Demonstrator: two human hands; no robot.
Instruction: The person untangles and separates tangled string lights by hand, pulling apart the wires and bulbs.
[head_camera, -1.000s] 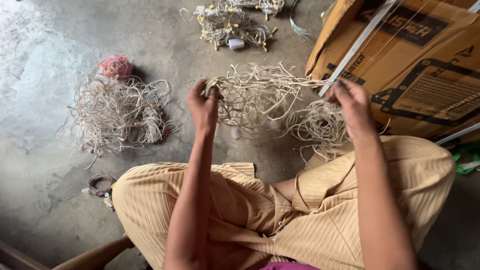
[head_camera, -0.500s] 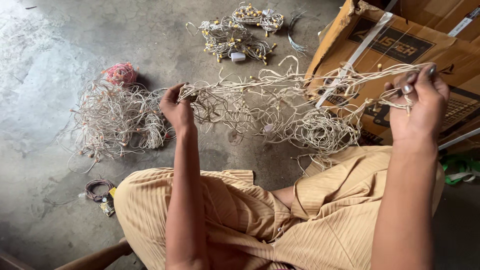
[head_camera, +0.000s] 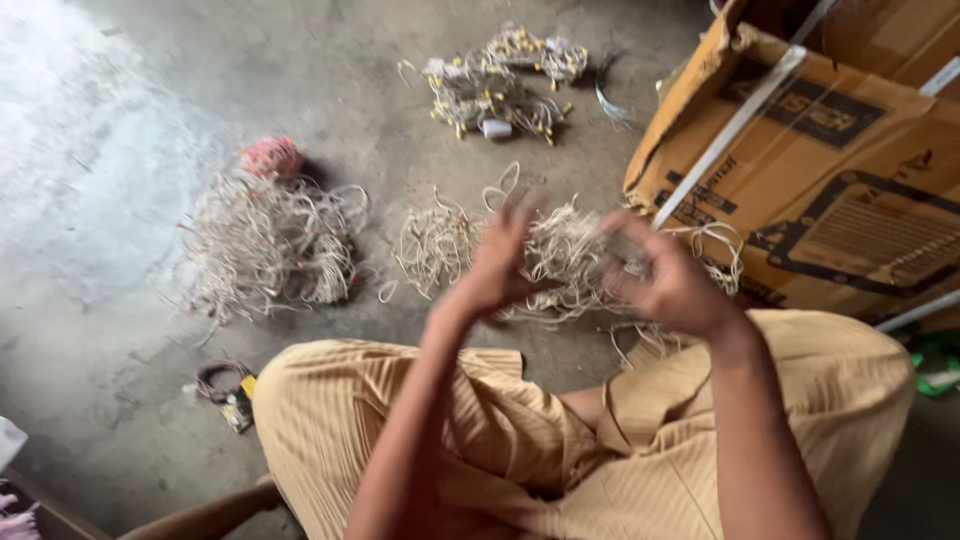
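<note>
While cardboard box (head_camera: 800, 170) crowds: wire bundle (head_camera: 570, 260).

Seated on a grey concrete floor (head_camera: 120, 150), legs in tan striped trousers (head_camera: 480, 440). Left hand (head_camera: 497, 268) and right hand (head_camera: 668, 280), both blurred, close together, gripping a tangle of pale wire (head_camera: 570, 250). Further wire heap (head_camera: 265, 245) left; cardboard box (head_camera: 830, 170) right.
</note>
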